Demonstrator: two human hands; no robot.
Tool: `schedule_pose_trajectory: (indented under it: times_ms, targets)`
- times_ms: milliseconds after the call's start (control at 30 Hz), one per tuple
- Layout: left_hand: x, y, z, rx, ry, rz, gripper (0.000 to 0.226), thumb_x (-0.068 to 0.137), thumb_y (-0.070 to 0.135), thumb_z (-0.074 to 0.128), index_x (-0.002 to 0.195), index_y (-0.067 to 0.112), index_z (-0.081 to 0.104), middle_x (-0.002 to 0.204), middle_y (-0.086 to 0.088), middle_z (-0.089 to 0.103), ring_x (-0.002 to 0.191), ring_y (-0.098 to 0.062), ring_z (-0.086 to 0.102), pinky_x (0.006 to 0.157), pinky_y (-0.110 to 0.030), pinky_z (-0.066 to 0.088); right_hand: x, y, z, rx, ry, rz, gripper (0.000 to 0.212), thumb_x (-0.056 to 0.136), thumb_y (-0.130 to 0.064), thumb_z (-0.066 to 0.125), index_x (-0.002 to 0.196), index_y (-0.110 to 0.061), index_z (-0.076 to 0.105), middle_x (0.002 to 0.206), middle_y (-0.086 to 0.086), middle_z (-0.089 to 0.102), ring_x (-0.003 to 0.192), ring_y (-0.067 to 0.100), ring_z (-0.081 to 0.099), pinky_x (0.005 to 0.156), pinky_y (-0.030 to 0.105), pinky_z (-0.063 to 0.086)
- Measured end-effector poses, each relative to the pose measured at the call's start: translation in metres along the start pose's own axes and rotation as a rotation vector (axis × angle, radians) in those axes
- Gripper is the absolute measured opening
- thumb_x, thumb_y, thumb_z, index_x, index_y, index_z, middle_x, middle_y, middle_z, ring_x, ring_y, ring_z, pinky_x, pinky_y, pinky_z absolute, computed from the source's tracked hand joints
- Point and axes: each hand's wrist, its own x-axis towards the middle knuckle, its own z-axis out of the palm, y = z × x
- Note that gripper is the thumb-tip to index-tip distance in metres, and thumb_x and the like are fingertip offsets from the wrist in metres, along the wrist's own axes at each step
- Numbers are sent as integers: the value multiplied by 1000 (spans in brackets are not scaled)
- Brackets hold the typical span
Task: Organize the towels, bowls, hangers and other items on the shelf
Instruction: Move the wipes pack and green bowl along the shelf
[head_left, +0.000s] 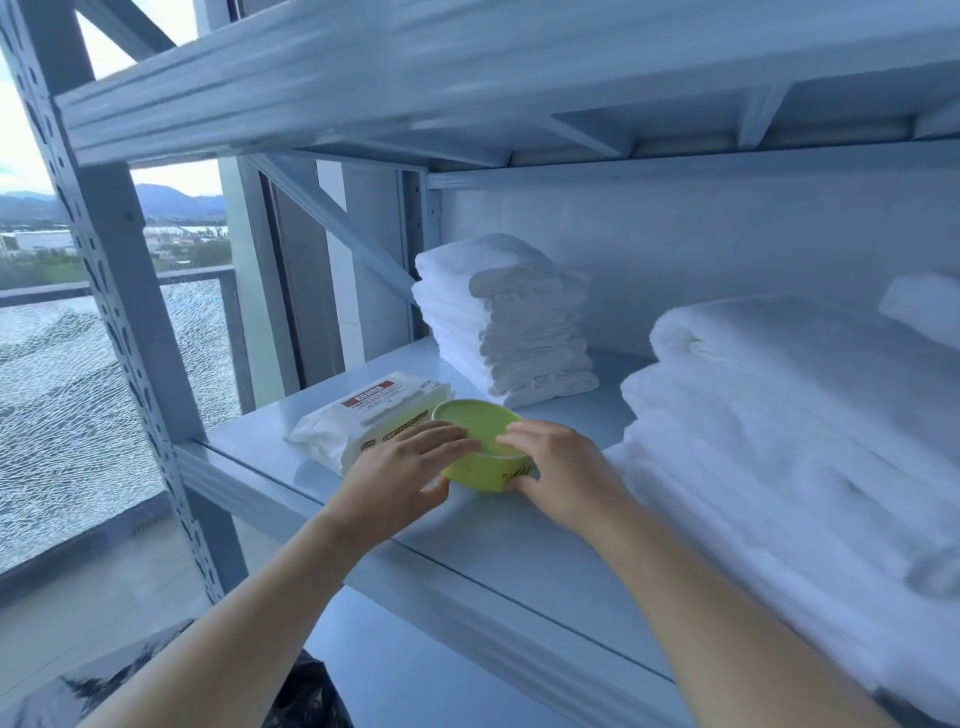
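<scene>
A light green bowl (475, 423) stands upright on the grey metal shelf (519, 540), near its front edge. My left hand (400, 470) holds the bowl's left side, fingers over the rim and thumb under the wall. My right hand (558, 467) holds its right side the same way. A white pack of wet wipes (363, 410) lies just left of the bowl, touching it. A stack of small folded white towels (511, 317) stands at the back. Large folded white towels (789, 431) fill the right side.
Another shelf board (467, 78) hangs close overhead. A slotted upright post (119, 291) stands at the left front corner, with a diagonal brace (332, 218) behind it. A cracked glass balcony panel (78, 405) lies beyond. A black bag (306, 696) sits below.
</scene>
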Motion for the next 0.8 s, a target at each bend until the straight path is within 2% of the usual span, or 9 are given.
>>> schedule_pose_trajectory:
  times_ms: [100, 167, 300, 367, 500, 567, 700, 800]
  targets:
    - [8, 0, -4, -45, 29, -81, 51, 71, 11, 74, 119, 27, 63, 120, 10, 63, 113, -6, 54, 73, -24, 54, 1, 0, -4, 42, 63, -30, 47, 79, -20, 71, 124, -18, 59, 127, -1, 58, 118, 20, 52, 95, 29, 41]
    - [16, 1, -6, -82, 60, -136, 52, 73, 12, 73, 121, 26, 62, 122, 9, 62, 112, -6, 53, 78, -25, 52, 2, 0, -6, 65, 92, -29, 51, 76, -23, 73, 125, -19, 57, 121, -1, 60, 112, 20, 54, 90, 29, 43]
    - [31, 6, -8, -168, 90, -228, 50, 78, 15, 70, 126, 26, 58, 125, 8, 59, 111, -6, 50, 86, -18, 40, 3, 0, -7, 41, 90, 1, 68, 80, -23, 71, 139, -17, 38, 137, -2, 47, 122, 18, 46, 97, 25, 37]
    - [38, 8, -7, -153, 73, -237, 49, 80, 18, 68, 127, 26, 58, 125, 7, 58, 113, -12, 51, 87, -21, 38, 3, 2, -8, 28, 95, 12, 67, 85, -18, 65, 143, -17, 33, 140, -2, 44, 125, 17, 44, 98, 24, 34]
    - [44, 11, -8, -138, 54, -241, 46, 82, 22, 67, 127, 26, 58, 126, 7, 58, 116, -16, 51, 90, -26, 40, 2, 2, -11, 26, 134, 19, 55, 89, -10, 55, 140, -17, 37, 136, -2, 48, 121, 19, 47, 94, 28, 39]
    - [45, 12, -10, -145, 62, -246, 45, 82, 24, 67, 126, 27, 58, 126, 9, 59, 116, -15, 51, 89, -28, 42, 2, 1, -12, 30, 162, 18, 50, 90, -9, 52, 138, -16, 39, 134, -1, 49, 119, 21, 49, 93, 28, 40]
    - [50, 12, -16, -176, 133, -319, 36, 83, 33, 67, 118, 36, 62, 121, 20, 60, 104, -6, 56, 76, -24, 43, 3, 1, -14, 54, 221, 17, 50, 94, -11, 47, 142, -15, 36, 143, -2, 43, 126, 17, 44, 98, 20, 32]
    - [55, 10, -19, -247, 135, -331, 29, 85, 35, 65, 114, 37, 65, 119, 21, 61, 101, -5, 60, 79, -25, 47, 2, 1, -14, 75, 251, 20, 48, 94, -10, 47, 142, -13, 37, 144, -1, 42, 129, 16, 41, 102, 17, 28]
